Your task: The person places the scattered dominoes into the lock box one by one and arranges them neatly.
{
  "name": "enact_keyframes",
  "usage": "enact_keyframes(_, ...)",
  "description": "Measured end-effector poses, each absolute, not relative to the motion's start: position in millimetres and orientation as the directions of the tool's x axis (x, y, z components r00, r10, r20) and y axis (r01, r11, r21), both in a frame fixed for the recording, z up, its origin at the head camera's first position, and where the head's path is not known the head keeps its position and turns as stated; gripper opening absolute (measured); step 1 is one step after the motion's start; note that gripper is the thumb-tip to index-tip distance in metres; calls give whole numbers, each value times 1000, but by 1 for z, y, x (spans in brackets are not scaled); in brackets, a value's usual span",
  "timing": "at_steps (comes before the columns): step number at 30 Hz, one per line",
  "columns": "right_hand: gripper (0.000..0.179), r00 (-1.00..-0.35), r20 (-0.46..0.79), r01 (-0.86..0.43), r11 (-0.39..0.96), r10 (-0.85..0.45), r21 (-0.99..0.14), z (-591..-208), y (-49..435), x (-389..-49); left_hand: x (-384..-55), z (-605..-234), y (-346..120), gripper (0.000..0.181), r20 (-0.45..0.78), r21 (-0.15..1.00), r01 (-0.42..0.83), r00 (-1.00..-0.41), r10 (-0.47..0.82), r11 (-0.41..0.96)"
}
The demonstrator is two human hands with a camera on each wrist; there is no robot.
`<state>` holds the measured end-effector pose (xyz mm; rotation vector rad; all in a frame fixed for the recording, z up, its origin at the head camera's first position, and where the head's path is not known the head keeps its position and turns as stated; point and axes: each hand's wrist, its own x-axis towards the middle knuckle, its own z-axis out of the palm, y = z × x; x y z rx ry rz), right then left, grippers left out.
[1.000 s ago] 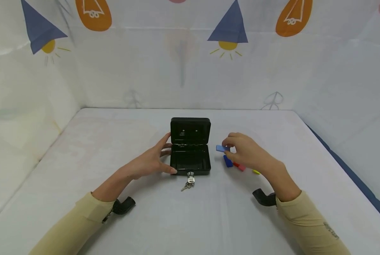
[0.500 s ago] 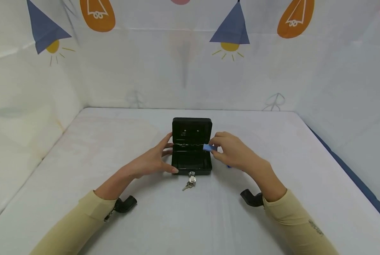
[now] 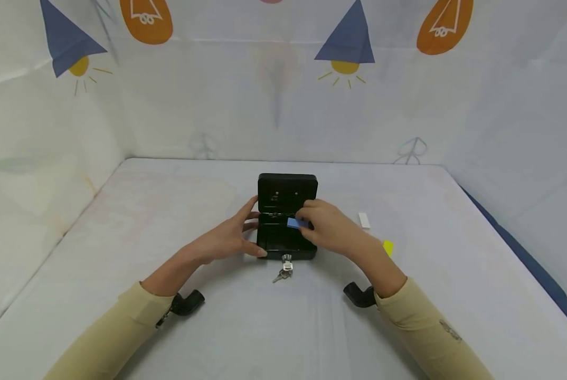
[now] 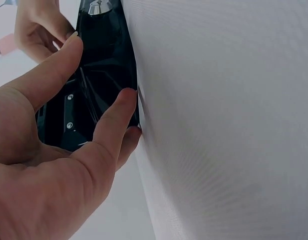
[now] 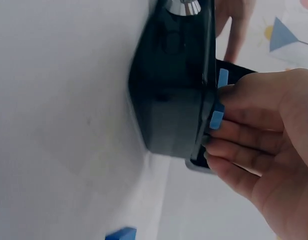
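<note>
A black metal cash box [image 3: 302, 256] sits with its lid [image 3: 287, 187] raised, and a key ring [image 3: 284, 274] hangs from its front lock. My left hand [image 3: 224, 243] holds the box's left side, thumb at the front corner and fingers along the wall further back. Over the box's inside, my right hand [image 3: 331, 227] pinches a light blue block [image 3: 295, 223] between thumb and fingers. In the right wrist view both ends of the light blue block [image 5: 223, 78] show past the thumb, by the box's rim.
Right of the box, a white block [image 3: 364, 220] and a yellow block [image 3: 388, 247] lie on the white table [image 3: 274, 327]. The right wrist view catches a dark blue block [image 5: 121, 234] beside the box. A white printed sheet [image 3: 236, 95] rises behind the table.
My right hand has carried the light blue block leftward from beside the box to over its inside. White and yellow blocks have come into sight behind it. My left hand stays at the box.
</note>
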<state>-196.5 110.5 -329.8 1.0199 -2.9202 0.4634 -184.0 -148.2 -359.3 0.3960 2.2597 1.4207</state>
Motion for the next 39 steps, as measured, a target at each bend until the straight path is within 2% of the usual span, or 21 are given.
enact_keyframes(18, 20, -817, 39, -572, 800, -575, -181, -347, 71, -200, -186, -359, -152, 128, -213, 906, 7, -856, 471, 423)
enact_keyframes(25, 21, -834, -15, -537, 818, -552, -206, -350, 63, -200, -185, -359, -151, 128, -212, 909, 8, -853, 477, 417)
enact_keyframes(39, 28, -834, -22, -532, 813, -552, -238, -348, 62, -197, -183, -357, -150, 126, -203, 910, 20, -850, 487, 415)
